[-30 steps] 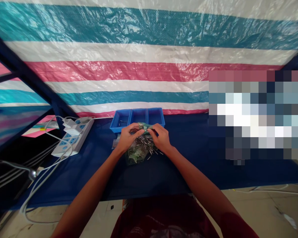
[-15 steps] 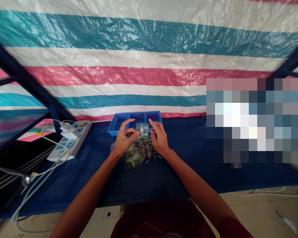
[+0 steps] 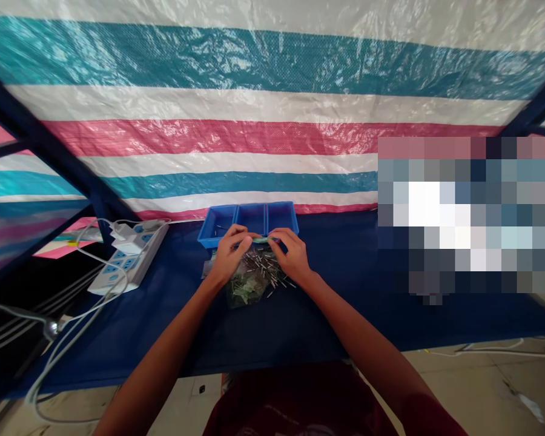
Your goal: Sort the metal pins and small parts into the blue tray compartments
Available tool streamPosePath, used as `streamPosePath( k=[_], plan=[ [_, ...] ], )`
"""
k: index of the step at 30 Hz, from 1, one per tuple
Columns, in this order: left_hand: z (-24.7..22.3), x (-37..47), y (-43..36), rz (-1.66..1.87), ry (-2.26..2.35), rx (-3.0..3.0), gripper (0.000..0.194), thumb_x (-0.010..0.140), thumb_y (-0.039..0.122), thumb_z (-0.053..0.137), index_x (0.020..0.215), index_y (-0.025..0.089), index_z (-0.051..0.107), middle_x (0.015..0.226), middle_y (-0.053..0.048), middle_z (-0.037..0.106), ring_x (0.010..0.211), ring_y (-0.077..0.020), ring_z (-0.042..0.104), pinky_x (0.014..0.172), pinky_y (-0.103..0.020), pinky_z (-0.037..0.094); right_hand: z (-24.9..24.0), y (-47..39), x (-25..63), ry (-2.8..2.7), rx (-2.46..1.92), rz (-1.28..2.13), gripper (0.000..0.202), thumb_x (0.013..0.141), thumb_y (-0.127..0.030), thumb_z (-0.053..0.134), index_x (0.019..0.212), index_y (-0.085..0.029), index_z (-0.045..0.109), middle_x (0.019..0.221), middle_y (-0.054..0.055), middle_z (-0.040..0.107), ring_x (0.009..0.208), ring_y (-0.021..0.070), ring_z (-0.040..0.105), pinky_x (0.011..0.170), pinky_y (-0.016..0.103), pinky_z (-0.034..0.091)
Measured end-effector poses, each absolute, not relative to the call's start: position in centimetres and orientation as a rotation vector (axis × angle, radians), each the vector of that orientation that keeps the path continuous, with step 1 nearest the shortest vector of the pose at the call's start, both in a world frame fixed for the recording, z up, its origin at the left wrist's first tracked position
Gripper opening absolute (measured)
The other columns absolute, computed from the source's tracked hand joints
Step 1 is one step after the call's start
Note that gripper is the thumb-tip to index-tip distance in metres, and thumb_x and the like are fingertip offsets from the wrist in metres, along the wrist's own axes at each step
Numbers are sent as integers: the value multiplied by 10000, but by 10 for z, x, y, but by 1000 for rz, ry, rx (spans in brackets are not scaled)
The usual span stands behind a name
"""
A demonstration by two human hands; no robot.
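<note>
Between my two hands is a small clear plastic bag (image 3: pixel 260 240), seen nearly edge-on and looking like a thin greenish strip. My left hand (image 3: pixel 231 254) pinches its left end between thumb and fingers. The right end is pinched by my right hand (image 3: pixel 291 253). What the bag contains cannot be made out from this angle. Just below lies a loose pile of thin metal pins (image 3: pixel 266 266). A larger clear bag with greenish pieces (image 3: pixel 246 288) rests beside the pile, nearer to me. Behind my hands stands a blue tray (image 3: pixel 281 217) with three compartments; a few small pieces lie in the left one.
A white power strip (image 3: pixel 138 269) with plugs and loose white cables (image 3: pixel 68 330) lies at the left of the dark blue table (image 3: pixel 345 303). Striped plastic sheeting (image 3: pixel 272 139) hangs behind the table. Blurred blocks cover an area at the right.
The small bag stood upright facing me between spread fingers; now it is tipped nearly edge-on. Both my hands have closed on its ends.
</note>
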State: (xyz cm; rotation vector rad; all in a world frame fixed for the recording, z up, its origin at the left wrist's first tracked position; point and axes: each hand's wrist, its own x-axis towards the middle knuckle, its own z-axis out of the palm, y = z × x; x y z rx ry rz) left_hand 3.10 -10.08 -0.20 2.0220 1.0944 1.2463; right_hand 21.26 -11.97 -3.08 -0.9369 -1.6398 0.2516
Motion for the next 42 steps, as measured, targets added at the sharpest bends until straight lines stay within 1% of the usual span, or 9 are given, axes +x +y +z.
streamPosePath(
  k=[3, 8, 11, 15, 20, 26, 31, 36, 42],
  plan=[
    [-6, 32, -98, 1253, 1091, 2054, 409, 832, 568, 605, 861, 182, 737, 952, -73, 631, 897, -210, 608, 818, -324, 507, -32, -120, 212, -1636, -959, 295, 211, 942, -311, 505, 978, -197, 679, 895, 63, 704, 799, 173, 653, 785, 311, 543],
    [-14, 35, -96, 1250, 1096, 1846, 300, 781, 470, 697, 817, 172, 701, 719, -19, 646, 654, -148, 590, 631, -262, 498, -32, -121, 211, -1555, -1024, 389, 294, 904, -378, 548, 1127, -217, 651, 850, 33, 692, 701, 153, 629, 689, 287, 544],
    [-13, 35, -97, 1288, 1110, 1776, 275, 761, 437, 715, 795, 166, 691, 710, -21, 660, 636, -142, 595, 604, -252, 501, -31, -121, 211, -1533, -1026, 465, 403, 881, -407, 576, 1232, -210, 597, 843, 33, 691, 720, 163, 637, 650, 281, 537],
    [-10, 35, -99, 1291, 1101, 1731, 254, 757, 411, 716, 816, 166, 677, 741, -31, 689, 664, -151, 632, 639, -261, 531, -31, -119, 212, -1563, -1064, 518, 341, 878, -401, 573, 1149, -202, 632, 822, 37, 700, 714, 172, 645, 624, 277, 523],
    [-7, 36, -100, 1226, 1088, 1837, 327, 787, 398, 701, 1031, 188, 647, 814, -32, 717, 753, -177, 677, 731, -298, 556, -33, -117, 212, -1573, -1105, 441, 240, 906, -367, 529, 1025, -206, 662, 837, 36, 709, 730, 178, 652, 671, 287, 527],
    [9, 33, -90, 1261, 1099, 2221, 190, 847, 393, 640, 838, 212, 695, 853, -39, 708, 791, -171, 648, 742, -294, 525, -36, -116, 213, -1620, -1132, 340, 265, 933, -356, 499, 1114, -219, 635, 938, 58, 696, 849, 193, 645, 791, 321, 530],
    [23, 21, -39, 1392, 1342, 2196, 198, 847, 374, 615, 889, 209, 716, 928, -55, 729, 836, -188, 659, 707, -287, 525, -33, -116, 216, -1551, -1134, 304, 322, 950, -335, 462, 1224, -205, 570, 1005, 75, 669, 888, 189, 625, 830, 340, 519],
    [25, 27, 27, 861, 1600, 2412, 124, 787, 238, 629, 799, 172, 734, 845, -75, 745, 806, -234, 675, 777, -326, 502, -31, -117, 215, -1558, -1076, 303, 298, 953, -317, 451, 1185, -195, 592, 974, 77, 653, 868, 183, 618, 829, 331, 510],
    [11, 45, 53, 434, 1667, 2598, 173, 786, 204, 609, 905, 191, 734, 924, -73, 744, 883, -234, 662, 806, -313, 483, -30, -116, 216, -1568, -1086, 332, 293, 951, -304, 450, 1187, -209, 596, 956, 71, 646, 853, 183, 609, 848, 338, 508]
  ],
)
